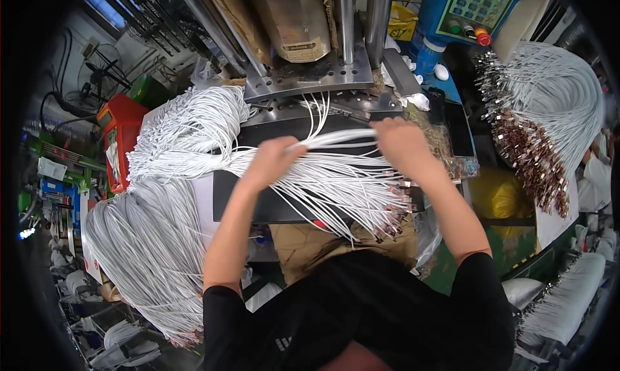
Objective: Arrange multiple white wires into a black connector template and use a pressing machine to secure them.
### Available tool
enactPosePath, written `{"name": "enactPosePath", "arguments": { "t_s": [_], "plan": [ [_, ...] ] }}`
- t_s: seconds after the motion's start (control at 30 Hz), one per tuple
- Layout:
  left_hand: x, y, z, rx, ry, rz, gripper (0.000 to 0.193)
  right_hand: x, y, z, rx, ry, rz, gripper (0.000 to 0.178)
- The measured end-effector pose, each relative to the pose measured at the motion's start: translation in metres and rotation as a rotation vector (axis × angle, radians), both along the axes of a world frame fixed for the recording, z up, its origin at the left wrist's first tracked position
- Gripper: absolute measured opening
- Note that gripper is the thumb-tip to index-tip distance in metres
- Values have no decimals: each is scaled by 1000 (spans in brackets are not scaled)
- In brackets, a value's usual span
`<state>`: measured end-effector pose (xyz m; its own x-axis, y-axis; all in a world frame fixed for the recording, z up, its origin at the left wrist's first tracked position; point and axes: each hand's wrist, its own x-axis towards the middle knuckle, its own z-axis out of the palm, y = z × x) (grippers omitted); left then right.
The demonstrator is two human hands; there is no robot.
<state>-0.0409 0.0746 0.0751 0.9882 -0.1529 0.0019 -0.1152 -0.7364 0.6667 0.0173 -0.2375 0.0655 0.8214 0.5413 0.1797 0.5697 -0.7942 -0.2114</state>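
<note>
Nearest the person, thin white cables with metal plug ends (361,196) fan across a dark flat mat (271,206) on the counter, their plugs hanging over the near edge. Above them, the left hand (271,159) and the right hand (402,142) each close around one end of a small straight bunch of white cables (339,138), stretched level between them over the middle of the mat. At the counter's left edge a thick hank of white cables (155,242) drapes down off the side, beside a red box (119,129). Farther back, a perforated steel plate (310,77) sits under two upright steel columns (361,16). At the far right, a blue control panel with buttons (475,9) stands above another white cable bundle with brown plug ends (549,113).
</note>
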Motion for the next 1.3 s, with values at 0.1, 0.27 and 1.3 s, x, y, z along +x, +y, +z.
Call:
{"name": "enactPosePath", "arguments": {
  "t_s": [0.1,0.27,1.3],
  "plan": [
    [1,-16,-19,134,-200,-120,25,-22,25,-1,276,148,278,29],
    [1,-15,-20,-148,-78,30,23,-7,10,-13,32,300,163,25],
    [-44,-90,1,-879,761,-100,33,-27,13,-8,368,-76,255,28]
  ]
}}
